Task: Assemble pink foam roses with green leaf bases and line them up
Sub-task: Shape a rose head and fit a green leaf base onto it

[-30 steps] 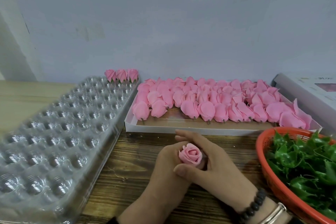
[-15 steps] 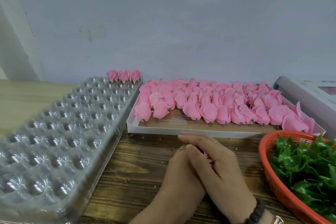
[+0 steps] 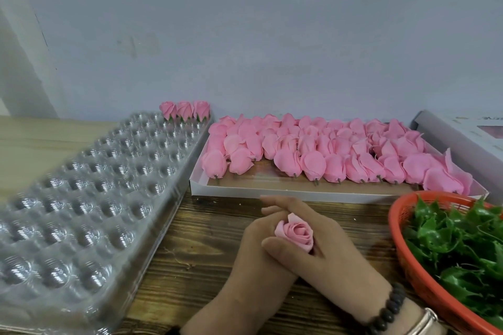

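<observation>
Both hands are together low in the middle, over the wooden table (image 3: 206,228). The pink rose (image 3: 295,235) sits between them, bloom facing up. Right hand (image 3: 324,247) is wrapped around it w/ the thumb pressed across the front and fingers curled behind; left hand (image 3: 258,250) is tucked under and against the right, cupping from the left side. Can't tell whether there's a green base on it, the fingers hide the bottom.

Left side: clear plastic dimple tray (image 3: 81,198), w/ three finished roses (image 3: 185,111) lined up in the far right corner, green showing underneath. Straight ahead, a flat white box (image 3: 272,194) packed w/ loose pink rose heads (image 3: 326,149), stems pointing toward the person. Right edge: orange basket (image 3: 402,258) full of green leaf bases (image 3: 457,242). Bead bracelet (image 3: 389,310) on the right wrist.
</observation>
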